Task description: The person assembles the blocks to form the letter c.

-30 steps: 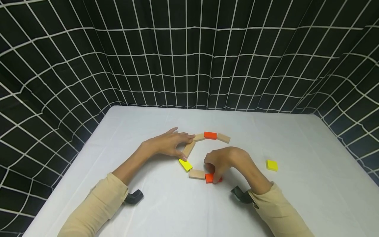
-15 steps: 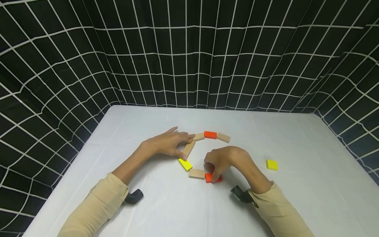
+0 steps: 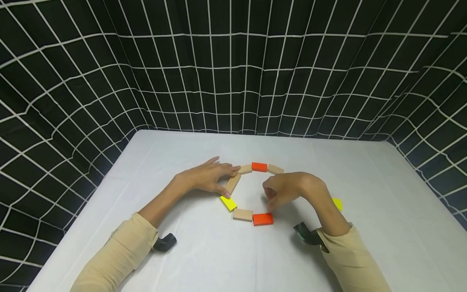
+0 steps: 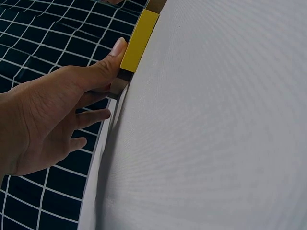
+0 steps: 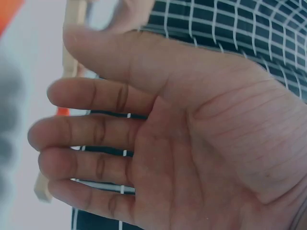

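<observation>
Wooden and coloured blocks lie in a curved line, open on the right. My left hand [image 3: 209, 176] rests along its left side: the thumb touches a yellow block [image 3: 228, 203] and the fingertips reach the far-left plain blocks [image 3: 245, 169]. A longer-looking plain block [image 3: 232, 184] lies between. In the left wrist view the thumb presses the end of the yellow block [image 4: 140, 40]. My right hand [image 3: 286, 188], palm showing and holding nothing in the right wrist view, hovers just beyond the near red block [image 3: 263, 219]. That red block adjoins a plain block [image 3: 243, 215].
At the back of the line are another red block [image 3: 259, 167] and a plain block [image 3: 275, 169]. A loose yellow block [image 3: 337, 204] lies to the right, partly behind the right forearm. A dark gridded curtain [image 3: 233, 73] surrounds the white table [image 3: 204, 259].
My right hand has let go of the near red block and moved up and to the right. The red block stays in the line. My left hand has not moved.
</observation>
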{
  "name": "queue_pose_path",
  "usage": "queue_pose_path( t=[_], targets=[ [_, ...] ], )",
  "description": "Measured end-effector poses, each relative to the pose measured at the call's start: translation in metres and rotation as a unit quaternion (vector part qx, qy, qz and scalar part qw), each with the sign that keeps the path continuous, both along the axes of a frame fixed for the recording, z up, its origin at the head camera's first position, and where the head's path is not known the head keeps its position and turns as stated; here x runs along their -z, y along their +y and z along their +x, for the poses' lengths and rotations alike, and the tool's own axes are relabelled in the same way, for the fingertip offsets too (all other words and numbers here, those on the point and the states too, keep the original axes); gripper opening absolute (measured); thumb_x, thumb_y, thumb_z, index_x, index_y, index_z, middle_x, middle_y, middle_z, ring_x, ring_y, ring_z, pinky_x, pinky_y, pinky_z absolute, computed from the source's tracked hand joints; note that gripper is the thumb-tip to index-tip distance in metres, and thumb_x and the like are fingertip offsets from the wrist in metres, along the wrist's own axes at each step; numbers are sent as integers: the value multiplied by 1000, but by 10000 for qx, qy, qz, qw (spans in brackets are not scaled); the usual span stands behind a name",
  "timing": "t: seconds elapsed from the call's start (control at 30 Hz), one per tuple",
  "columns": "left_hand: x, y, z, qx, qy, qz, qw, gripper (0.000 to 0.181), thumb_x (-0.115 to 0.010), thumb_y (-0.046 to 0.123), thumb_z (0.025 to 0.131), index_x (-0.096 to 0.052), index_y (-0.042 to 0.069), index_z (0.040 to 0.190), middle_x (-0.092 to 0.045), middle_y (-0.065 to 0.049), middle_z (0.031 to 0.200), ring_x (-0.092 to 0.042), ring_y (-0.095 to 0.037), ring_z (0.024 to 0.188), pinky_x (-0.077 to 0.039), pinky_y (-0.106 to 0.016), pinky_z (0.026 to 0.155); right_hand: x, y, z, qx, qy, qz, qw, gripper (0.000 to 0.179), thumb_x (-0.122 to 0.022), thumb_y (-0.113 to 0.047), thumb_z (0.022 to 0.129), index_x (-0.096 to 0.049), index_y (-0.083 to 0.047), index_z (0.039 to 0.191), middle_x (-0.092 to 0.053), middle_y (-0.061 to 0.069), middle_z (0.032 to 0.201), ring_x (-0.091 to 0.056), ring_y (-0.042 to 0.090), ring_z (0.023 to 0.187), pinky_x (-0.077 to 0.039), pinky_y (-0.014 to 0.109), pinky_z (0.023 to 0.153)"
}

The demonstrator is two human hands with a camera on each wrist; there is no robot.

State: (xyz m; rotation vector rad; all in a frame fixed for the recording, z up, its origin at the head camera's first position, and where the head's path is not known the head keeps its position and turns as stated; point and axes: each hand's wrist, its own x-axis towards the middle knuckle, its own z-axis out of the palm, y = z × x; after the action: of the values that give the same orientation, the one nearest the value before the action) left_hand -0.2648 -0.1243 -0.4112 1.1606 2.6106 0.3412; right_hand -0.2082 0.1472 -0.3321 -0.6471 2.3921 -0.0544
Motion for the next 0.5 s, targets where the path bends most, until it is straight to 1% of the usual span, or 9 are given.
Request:
queue_pose_path(
  t=[0.13, 0.27, 0.43, 0.5],
  targets=[
    [1, -1, 1, 22, 6, 12, 10000, 83, -79, 54, 88, -51, 15, 155, -43, 3, 168, -36, -22, 159, -8, -58, 135, -8, 19, -6, 202, 165, -125, 9996, 20, -73, -35, 95, -64, -19, 104, -64, -2, 92, -57, 15, 86, -46, 30, 74],
    [1, -1, 2, 35, -22, -23, 10000, 83, -79, 54, 88, -49, 17, 156, -42, 4, 168, -36, -22, 159, -8, -58, 136, -13, 40, -10, 518, 261, -183, 9981, 22, -70, -34, 96, -64, -18, 109, -63, 0, 96, -57, 17, 90, -47, 32, 74],
    [0, -1, 2, 50, 34, -29, 10000, 84, -78, 56, 88, -49, 17, 157, -42, 4, 168, -36, -22, 159, -8, -58, 136, -16, 66, -14, 959, 287, -113, 9949, 25, -70, -34, 96, -64, -16, 112, -67, 3, 106, -59, 22, 99, -53, 40, 80],
    [0, -2, 2, 43, 27, -26, 10000, 85, -78, 57, 88, -49, 17, 157, -42, 3, 168, -36, -22, 159, -8, -58, 136, -16, 75, -15, 1154, 244, -38, 9930, 26, -70, -33, 95, -64, -16, 113, -68, 6, 108, -60, 25, 100, -54, 43, 81]
  ],
)
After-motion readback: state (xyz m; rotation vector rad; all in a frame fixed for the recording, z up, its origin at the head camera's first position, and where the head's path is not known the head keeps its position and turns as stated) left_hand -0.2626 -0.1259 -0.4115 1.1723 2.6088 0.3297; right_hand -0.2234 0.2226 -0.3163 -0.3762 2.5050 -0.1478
